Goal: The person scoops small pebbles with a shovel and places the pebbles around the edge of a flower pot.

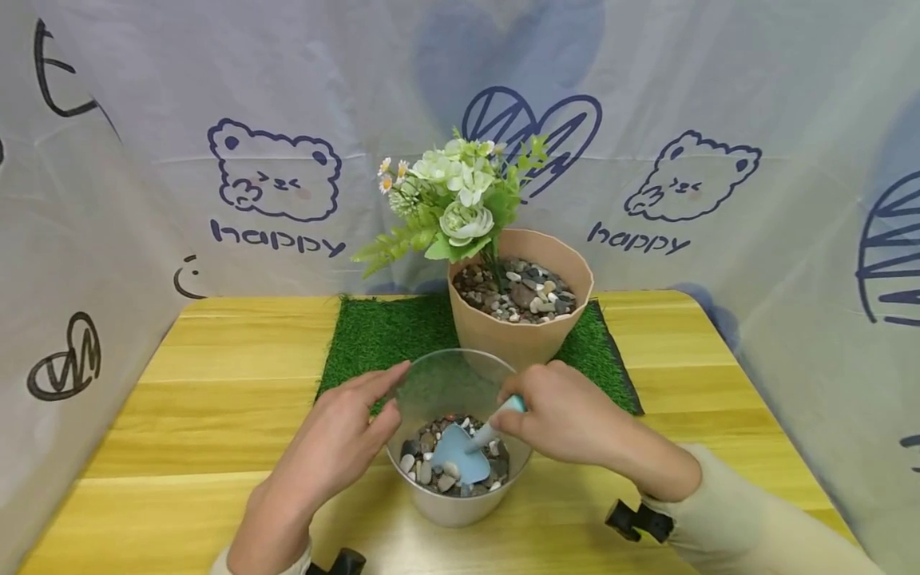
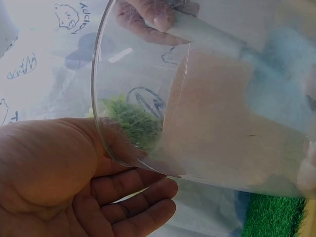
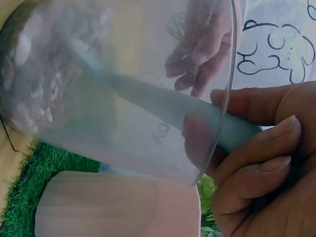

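Observation:
A clear plastic tub (image 1: 460, 383) stands near the front of the table with mixed pebbles (image 1: 434, 475) in its bottom. My right hand (image 1: 568, 411) grips the handle of a small light-blue shovel (image 1: 460, 455), fingers wrapped near its teal end just above the tub's rim. The shovel slants down into the tub, its blade lying on the pebbles. At the tub's left side is my left hand (image 1: 334, 435), fingers relaxed against the outer wall by the rim. In the left wrist view, the left fingers (image 2: 143, 202) lie loosely beside the clear wall.
Behind the tub, a peach flowerpot (image 1: 513, 335) holds pebbles and white-green artificial flowers (image 1: 463, 188). It stands on a green turf mat (image 1: 388, 327). The wood-grain table (image 1: 237, 383) is enclosed by printed white cloth (image 1: 402, 72) at the back and sides.

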`<state>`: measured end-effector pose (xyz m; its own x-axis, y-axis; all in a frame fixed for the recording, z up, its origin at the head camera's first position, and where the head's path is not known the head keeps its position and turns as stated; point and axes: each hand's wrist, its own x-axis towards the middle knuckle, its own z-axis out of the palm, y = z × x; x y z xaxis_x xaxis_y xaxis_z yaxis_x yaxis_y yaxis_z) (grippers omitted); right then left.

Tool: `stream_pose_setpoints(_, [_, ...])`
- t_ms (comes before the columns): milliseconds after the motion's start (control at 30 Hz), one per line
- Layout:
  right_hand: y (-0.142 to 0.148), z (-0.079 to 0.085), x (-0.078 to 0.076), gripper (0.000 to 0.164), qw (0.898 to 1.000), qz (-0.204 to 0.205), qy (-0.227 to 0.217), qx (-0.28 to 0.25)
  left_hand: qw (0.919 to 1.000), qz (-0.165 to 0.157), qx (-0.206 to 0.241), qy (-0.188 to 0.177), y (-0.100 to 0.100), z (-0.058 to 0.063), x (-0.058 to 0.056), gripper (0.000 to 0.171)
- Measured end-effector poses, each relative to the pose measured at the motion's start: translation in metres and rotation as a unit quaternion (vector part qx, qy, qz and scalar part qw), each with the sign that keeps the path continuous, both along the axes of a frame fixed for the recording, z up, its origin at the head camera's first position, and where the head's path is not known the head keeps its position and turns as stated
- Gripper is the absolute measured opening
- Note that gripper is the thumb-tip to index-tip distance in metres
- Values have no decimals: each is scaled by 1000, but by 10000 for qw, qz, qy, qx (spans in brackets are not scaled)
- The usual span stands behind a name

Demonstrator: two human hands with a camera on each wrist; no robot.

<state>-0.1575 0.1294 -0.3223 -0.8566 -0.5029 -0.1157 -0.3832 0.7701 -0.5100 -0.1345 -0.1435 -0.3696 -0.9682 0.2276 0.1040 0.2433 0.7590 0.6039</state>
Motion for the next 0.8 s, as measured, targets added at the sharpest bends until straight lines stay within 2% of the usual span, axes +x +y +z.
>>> stream_pose_setpoints(267, [8, 4, 4, 13, 9978, -54, -316, -585, 10000, -40, -6, 28, 1, 1, 0, 56])
stream_pose_setpoints(433, [9, 1, 6, 15, 9974, 109, -324, -631, 9999, -56, -36, 113, 1, 2, -1, 56])
stream_pose_setpoints(567, [9, -2, 7, 14, 9973, 182, -296, -652, 10000, -21, -27, 42, 1, 1, -1, 56])
stream_pose_setpoints(667, [10, -2, 8, 15, 9957, 103, -423, -815, 10000, 11, -22, -40, 0, 1, 0, 56])
stream_pose_setpoints(800, [11, -4, 8, 19, 9922, -142, -634, -1061, 10000, 5, -65, 74, 0, 0, 0, 56])
